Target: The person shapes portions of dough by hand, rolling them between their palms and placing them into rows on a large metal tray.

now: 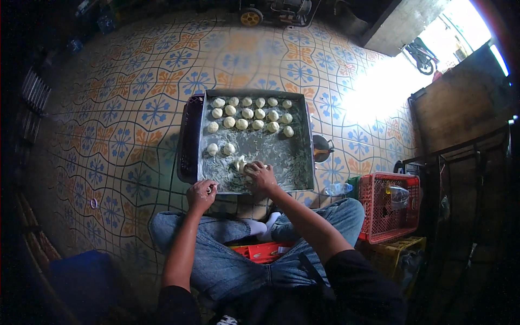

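Note:
A floury metal tray (287, 154) holds several rows of pale, round dough balls (242, 123), with two more lower on the left. My right hand (260, 174) is over the lower middle, its bent fingers on a soft, irregular piece of dough (240, 164). My left hand (201, 194) is at the tray's near-left corner, flour on its curled fingers; what it grips there is too small to make out. A dark purple crate (189, 134) lies along or under the tray's left side.
Right of the tray are a pan (323, 153), a plastic bottle (336, 189), a red crate (369, 208) and a yellow crate (398, 250). My crossed legs (179, 227) are at the near side. A wheeled machine (271, 13) stands at the back, a blue object (84, 279) at lower left.

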Demonstrator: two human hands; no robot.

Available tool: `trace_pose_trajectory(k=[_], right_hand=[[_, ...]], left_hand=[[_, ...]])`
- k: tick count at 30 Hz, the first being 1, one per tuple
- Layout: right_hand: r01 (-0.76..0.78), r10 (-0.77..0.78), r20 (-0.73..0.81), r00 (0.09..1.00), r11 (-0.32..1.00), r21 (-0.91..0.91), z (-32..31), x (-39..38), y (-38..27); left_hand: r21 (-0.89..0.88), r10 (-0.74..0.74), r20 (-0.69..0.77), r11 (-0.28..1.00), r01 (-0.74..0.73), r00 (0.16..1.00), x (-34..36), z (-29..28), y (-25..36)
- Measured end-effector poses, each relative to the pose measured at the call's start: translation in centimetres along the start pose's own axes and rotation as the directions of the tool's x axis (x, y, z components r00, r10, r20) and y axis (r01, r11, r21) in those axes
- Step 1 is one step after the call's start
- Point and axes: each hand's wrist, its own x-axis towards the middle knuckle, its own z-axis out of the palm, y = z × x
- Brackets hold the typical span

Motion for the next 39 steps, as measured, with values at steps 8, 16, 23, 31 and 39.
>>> trace_pose_trajectory(k=[8,16,23,31,39], right_hand=[[-0.095,0.226,-0.275,0.935,0.903,0.42,-6.7,-4.6,1.9],[-0.385,0.456,-0.039,0.889,0.792,0.474,-2.3,-5.9,4.9],[-0.232,0.366,-0.114,0.924,0.772,0.592,-2.6,-5.5,2.8],[-0.477,0.494,0.009,0.869,0.834,0.279,-3.7,-1.1,-1.1],[-0.323,0.344,-0.171,0.923,0.936,0.137,0.3,-1.6,-1.0]], left_hand=[[-0.036,0.15,0.241,0.989,-0.145,0.959,2.2,1.5,3.7],[0.14,-0.003,0.287,0.989,-0.039,0.958,5.6,13.0,11.1],[-0.172,-0.033,0.054,0.984,0.042,0.998,2.0,11.8,10.8],[-0.52,-0.272,-0.108,0.835,0.179,0.956,4.2,6.5,7.4],[-0.436,-0.321,-0.067,0.861,0.262,0.945,3.1,6.7,6.9]])
